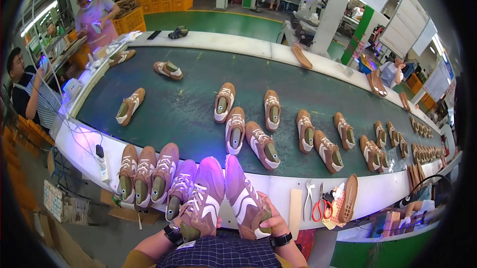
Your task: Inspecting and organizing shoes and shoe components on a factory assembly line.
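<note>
The person wears a dark navy apron with a thin pale grid and a mustard sleeve. Black bands circle both wrists, left and right.

Carries brown shoes on a green belt; bears red-handled scissors, pliers and a sole on the white worktop.

No text can be read; any lettering is too small.
</note>
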`<state>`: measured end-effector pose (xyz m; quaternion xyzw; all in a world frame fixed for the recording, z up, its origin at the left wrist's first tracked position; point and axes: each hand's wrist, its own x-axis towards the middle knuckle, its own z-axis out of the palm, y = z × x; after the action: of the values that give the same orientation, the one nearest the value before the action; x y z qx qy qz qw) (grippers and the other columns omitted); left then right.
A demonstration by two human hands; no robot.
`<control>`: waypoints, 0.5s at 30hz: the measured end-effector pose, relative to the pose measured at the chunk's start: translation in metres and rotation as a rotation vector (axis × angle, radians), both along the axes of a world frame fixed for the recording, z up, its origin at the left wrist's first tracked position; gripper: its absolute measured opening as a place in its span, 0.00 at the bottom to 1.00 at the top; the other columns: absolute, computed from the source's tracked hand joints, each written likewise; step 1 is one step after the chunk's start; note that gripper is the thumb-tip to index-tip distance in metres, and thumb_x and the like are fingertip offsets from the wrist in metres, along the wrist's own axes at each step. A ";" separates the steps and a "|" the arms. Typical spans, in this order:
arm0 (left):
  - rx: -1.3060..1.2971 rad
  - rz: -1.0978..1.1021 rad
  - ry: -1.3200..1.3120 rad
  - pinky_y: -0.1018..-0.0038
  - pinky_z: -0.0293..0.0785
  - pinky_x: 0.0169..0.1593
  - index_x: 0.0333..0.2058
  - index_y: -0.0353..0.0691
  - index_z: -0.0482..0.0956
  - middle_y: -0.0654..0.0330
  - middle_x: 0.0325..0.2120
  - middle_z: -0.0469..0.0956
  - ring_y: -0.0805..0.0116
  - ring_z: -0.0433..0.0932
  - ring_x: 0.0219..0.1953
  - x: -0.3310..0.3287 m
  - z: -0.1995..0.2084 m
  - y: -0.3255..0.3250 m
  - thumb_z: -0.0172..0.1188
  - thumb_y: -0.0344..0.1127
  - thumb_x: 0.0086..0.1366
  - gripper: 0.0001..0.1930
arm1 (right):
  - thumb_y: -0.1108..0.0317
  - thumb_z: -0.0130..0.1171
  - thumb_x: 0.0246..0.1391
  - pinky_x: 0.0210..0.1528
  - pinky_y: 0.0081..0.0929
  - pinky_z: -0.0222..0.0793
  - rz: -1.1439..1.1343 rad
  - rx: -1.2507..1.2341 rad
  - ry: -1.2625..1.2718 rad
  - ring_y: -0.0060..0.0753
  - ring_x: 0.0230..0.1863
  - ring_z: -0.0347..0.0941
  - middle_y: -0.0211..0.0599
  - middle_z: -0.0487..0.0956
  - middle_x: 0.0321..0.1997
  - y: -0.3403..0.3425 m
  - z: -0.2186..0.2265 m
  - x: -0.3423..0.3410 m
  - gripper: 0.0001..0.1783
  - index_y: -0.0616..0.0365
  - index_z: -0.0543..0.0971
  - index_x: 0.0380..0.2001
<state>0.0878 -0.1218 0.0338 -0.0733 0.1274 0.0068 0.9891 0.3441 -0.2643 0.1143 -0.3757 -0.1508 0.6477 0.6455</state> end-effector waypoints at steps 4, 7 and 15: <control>-0.102 -0.068 0.026 0.46 0.68 0.52 0.55 0.33 0.63 0.37 0.50 0.68 0.39 0.69 0.52 0.013 -0.012 0.003 0.41 0.57 0.65 0.32 | 0.72 0.58 0.14 0.65 0.29 0.49 -0.051 0.010 -0.066 0.40 0.62 0.59 0.40 0.63 0.60 -0.014 -0.003 0.010 0.57 0.60 0.55 0.61; -0.008 -0.072 -0.052 0.48 0.68 0.53 0.55 0.32 0.63 0.37 0.50 0.68 0.39 0.69 0.52 0.018 -0.033 0.008 0.43 0.57 0.63 0.34 | 0.67 0.63 0.24 0.64 0.30 0.53 -0.153 0.150 -0.224 0.39 0.60 0.62 0.40 0.65 0.59 -0.018 0.004 0.014 0.52 0.61 0.57 0.60; 0.531 0.146 0.458 0.62 0.61 0.61 0.54 0.33 0.67 0.52 0.49 0.73 0.58 0.71 0.53 0.068 0.004 0.000 0.48 0.44 0.59 0.27 | 0.55 0.58 0.49 0.60 0.41 0.62 -0.379 0.002 0.224 0.42 0.56 0.68 0.46 0.71 0.55 -0.004 -0.040 0.010 0.35 0.62 0.63 0.58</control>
<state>0.1559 -0.1222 0.0383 0.1810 0.3342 0.1264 0.9163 0.3542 -0.2686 0.0744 -0.3223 -0.0057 0.5524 0.7687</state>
